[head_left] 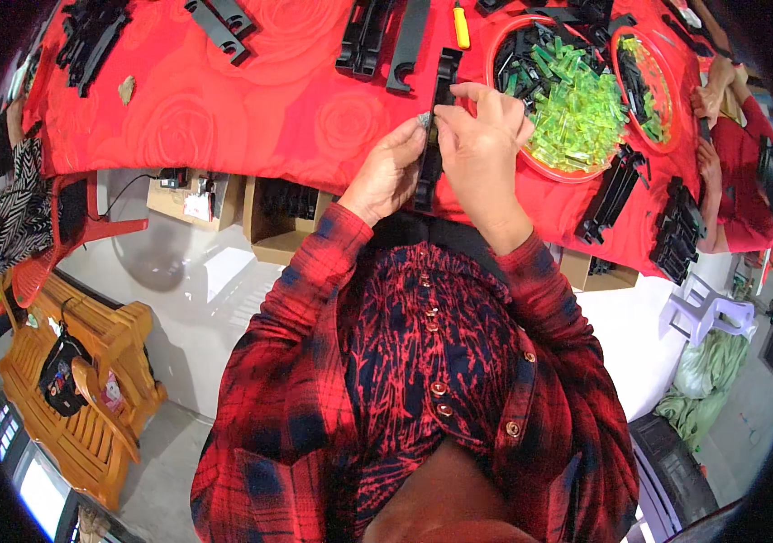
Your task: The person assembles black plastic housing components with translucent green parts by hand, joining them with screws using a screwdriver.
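A long, narrow black plastic part (427,179) stands between my hands at the near edge of the red-covered table, pointing away from me. My left hand (388,172) grips it from the left side, thumb and fingers closed. At those fingertips shows a small pale, clear-looking piece (424,119). From the right, my right hand (486,149) reaches over the same part with thumb and forefinger pinched close to it. Whatever lies in that pinch is hidden. Just right of this hand sits a round red basket (560,175) holding yellow-green translucent pieces (577,118) and small black pieces (518,72).
A yellow-handled tool (462,29) lies beyond my hands, near more long black parts (368,41). Another red basket (672,136) stands at the right, with black parts (678,231) by the edge. Cardboard boxes (282,244) sit below the table. Another person's hand (710,167) is at far right.
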The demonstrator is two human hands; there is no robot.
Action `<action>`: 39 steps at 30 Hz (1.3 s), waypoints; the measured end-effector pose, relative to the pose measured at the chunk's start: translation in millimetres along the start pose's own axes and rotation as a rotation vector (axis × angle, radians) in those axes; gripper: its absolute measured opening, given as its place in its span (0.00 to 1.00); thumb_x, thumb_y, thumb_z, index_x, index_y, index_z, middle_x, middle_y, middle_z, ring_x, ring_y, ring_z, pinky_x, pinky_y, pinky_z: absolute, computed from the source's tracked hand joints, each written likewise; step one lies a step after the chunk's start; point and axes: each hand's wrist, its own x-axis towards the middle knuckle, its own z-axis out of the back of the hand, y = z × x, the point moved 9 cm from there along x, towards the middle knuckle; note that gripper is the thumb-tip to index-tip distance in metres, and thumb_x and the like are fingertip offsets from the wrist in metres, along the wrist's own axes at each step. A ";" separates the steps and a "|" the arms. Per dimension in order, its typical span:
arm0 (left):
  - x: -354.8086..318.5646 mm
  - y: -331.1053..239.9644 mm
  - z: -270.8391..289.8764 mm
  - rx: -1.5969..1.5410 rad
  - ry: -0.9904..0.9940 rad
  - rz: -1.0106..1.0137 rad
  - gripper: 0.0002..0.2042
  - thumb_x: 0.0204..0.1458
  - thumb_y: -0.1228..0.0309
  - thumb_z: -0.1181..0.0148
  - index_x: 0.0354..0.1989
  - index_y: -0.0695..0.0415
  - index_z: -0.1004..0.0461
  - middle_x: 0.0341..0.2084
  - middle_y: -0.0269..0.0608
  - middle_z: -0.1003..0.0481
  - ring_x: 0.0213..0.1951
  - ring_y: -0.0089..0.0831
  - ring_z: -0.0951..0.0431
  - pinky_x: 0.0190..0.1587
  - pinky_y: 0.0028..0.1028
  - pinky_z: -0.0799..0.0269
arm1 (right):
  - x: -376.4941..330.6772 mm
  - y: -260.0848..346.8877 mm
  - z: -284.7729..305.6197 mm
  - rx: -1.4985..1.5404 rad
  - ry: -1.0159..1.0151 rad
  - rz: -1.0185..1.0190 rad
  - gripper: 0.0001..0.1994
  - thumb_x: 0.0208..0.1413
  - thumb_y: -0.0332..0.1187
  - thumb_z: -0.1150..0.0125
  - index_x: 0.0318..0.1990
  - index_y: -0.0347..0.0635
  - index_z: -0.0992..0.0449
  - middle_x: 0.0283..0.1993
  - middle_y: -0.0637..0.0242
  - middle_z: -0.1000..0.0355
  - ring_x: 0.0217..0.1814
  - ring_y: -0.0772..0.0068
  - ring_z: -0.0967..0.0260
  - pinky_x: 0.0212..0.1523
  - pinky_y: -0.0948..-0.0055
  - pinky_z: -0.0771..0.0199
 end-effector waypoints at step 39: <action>-2.5 -9.4 -17.0 0.001 0.104 -0.063 0.17 0.68 0.70 0.55 0.62 0.61 0.36 0.53 0.37 0.28 0.56 0.26 0.29 0.63 0.31 0.37 | 8.7 11.4 4.3 -0.089 0.082 0.116 0.06 0.46 0.29 0.34 0.34 0.47 0.19 0.54 0.70 0.28 0.57 0.59 0.37 0.57 0.59 0.45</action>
